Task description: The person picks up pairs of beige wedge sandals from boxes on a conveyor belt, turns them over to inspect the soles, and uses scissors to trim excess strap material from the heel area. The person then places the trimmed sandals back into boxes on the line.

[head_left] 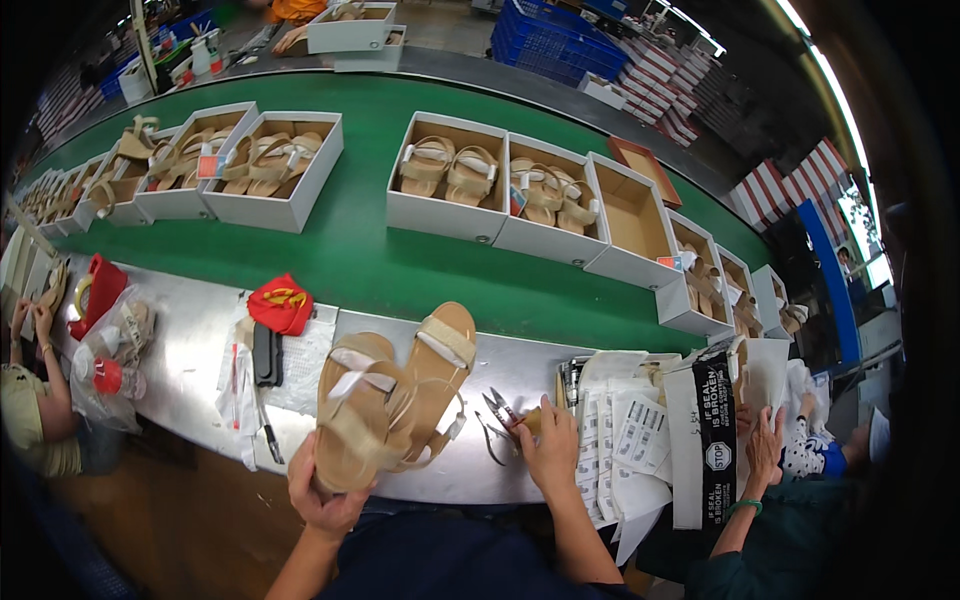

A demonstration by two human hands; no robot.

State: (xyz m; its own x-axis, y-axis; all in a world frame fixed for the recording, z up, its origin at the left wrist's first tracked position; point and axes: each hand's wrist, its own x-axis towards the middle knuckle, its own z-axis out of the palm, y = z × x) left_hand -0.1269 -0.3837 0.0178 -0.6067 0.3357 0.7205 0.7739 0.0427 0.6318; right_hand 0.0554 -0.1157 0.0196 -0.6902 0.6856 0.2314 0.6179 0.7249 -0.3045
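Note:
In my left hand (pixel 330 495) I grip a tan strappy sandal (pixel 350 420) by its heel end, sole down, above the metal worktop. Its mate, another tan sandal (pixel 440 365), lies just to the right and is partly covered by the first one's straps; I cannot tell whether it is held too. My right hand (pixel 550 450) is closed at the red handles of small nippers (pixel 500 408), whose jaws point away from me. A second curved metal tool (pixel 488 440) lies beside them. Sheets of printed labels (pixel 635 430) are just right of that hand.
Open white boxes with sandals (pixel 445 215) line a green conveyor (pixel 365 260); one box (pixel 632 215) has no sandals. A red cloth item (pixel 280 303) and a black object (pixel 266 355) lie left. At right, a co-worker's hand (pixel 765 450) is by black-and-white packaging (pixel 715 440). Another person works far left.

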